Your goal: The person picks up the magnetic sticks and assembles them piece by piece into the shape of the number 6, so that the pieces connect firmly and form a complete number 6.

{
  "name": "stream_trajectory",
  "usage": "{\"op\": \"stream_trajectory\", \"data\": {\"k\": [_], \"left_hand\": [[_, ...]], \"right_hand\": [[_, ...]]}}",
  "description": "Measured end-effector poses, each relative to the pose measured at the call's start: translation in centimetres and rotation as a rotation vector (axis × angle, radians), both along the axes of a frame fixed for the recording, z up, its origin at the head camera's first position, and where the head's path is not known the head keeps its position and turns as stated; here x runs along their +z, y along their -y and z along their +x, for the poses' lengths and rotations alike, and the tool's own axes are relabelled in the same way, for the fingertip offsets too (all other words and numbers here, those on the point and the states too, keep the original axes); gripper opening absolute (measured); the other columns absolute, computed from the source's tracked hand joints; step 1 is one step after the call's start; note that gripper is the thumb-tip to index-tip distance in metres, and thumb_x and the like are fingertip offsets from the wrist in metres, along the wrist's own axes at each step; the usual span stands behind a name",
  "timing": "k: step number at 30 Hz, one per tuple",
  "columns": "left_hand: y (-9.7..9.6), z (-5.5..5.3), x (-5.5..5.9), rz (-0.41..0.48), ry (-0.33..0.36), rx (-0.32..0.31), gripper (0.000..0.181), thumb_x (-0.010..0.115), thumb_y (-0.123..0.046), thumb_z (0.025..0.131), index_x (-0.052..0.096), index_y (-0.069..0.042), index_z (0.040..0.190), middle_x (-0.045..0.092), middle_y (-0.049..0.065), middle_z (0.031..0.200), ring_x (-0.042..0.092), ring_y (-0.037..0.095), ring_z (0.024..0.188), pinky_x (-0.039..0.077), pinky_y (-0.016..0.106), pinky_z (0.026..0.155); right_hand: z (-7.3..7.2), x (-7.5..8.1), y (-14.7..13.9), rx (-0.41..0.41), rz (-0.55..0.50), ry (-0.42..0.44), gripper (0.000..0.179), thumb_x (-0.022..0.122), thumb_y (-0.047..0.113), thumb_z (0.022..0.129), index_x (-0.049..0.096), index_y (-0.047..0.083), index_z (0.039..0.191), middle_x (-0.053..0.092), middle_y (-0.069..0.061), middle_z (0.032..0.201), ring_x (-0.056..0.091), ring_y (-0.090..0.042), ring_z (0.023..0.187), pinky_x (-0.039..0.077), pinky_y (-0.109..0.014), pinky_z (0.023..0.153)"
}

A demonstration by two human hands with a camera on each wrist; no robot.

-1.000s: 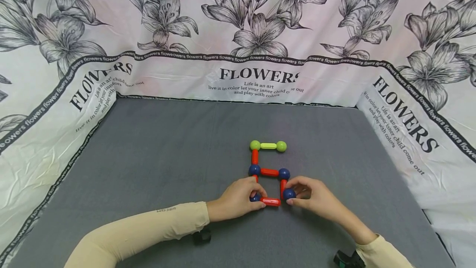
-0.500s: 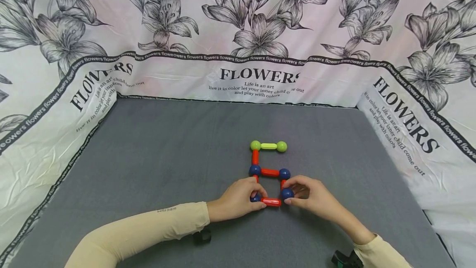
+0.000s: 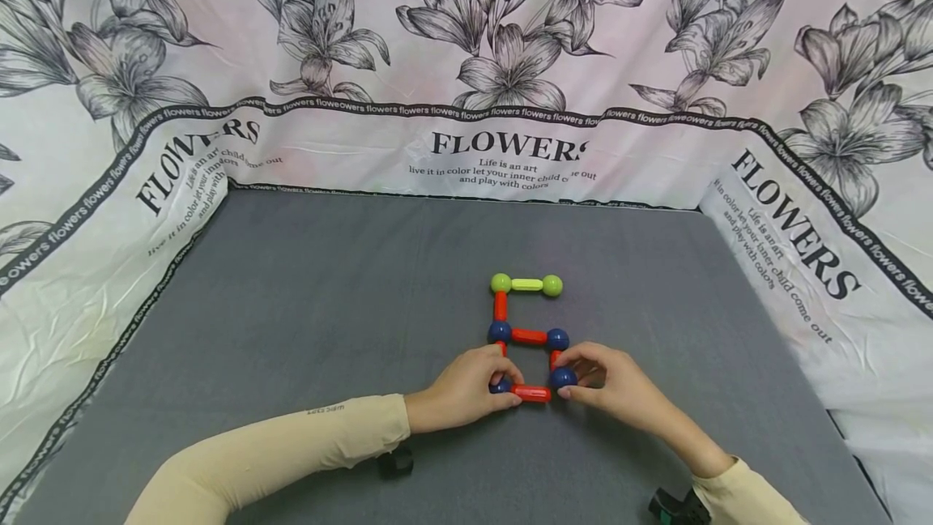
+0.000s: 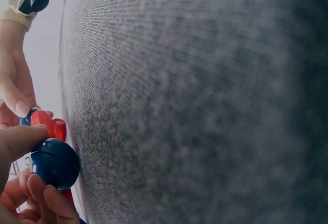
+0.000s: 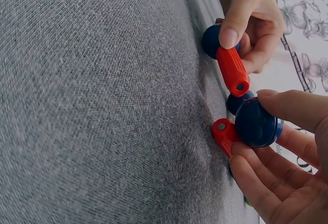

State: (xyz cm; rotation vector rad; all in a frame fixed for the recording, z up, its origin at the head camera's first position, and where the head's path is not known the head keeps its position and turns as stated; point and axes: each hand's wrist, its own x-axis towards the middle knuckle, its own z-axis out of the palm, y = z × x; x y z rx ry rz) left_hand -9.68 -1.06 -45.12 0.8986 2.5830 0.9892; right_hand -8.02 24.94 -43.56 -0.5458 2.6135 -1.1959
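Note:
A figure of red magnetic rods and blue balls lies on the grey cloth, topped by a lime rod [image 3: 527, 285] between two lime balls. My left hand [image 3: 466, 391] grips the lower left blue ball [image 4: 55, 163], its thumb over the near end of the bottom red magnetic rod [image 3: 532, 394]. My right hand [image 3: 612, 383] pinches another blue ball [image 5: 256, 122] between thumb and fingers, close to that rod's free end. The right-side red rod [image 5: 223, 134] shows its bare metal tip right beside this ball. Fingers partly hide the left-side red rod.
Grey cloth [image 3: 328, 290] covers the table. A white flower-printed sheet [image 3: 510, 152] rises along its back and sides. Upper blue balls [image 3: 557, 339] and a red crossbar [image 3: 528, 337] lie just beyond both hands.
My right hand has shifted slightly left with the blue ball, bringing it nearer the bottom red rod's end. The left hand stays in place.

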Motion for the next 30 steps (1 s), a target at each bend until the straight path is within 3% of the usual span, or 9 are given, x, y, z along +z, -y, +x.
{"op": "stream_trajectory", "data": {"k": [19,30], "left_hand": [[0.2,-0.1,-0.1,0.050,0.012,0.007,0.018,0.080,-0.030,0.085,0.075,-0.022,0.100,0.046,-0.007,0.076,0.039,0.002,0.063,0.027,0.015,0.055],[0.0,-0.1,-0.1,0.026,0.001,-0.003,0.017,0.079,-0.030,0.085,0.075,-0.022,0.100,0.047,-0.007,0.076,0.039,0.002,0.063,0.028,0.014,0.055]], "right_hand": [[0.6,-0.3,0.0,0.056,-0.020,0.030,0.033,0.082,0.028,0.082,0.066,0.017,0.109,0.065,-0.001,0.104,0.063,-0.004,0.085,0.058,-0.023,0.074],[1.1,-0.8,-0.2,0.001,-0.046,0.060,0.036,0.081,0.030,0.083,0.066,0.014,0.111,0.067,-0.004,0.104,0.063,-0.003,0.086,0.058,-0.023,0.075]]}}
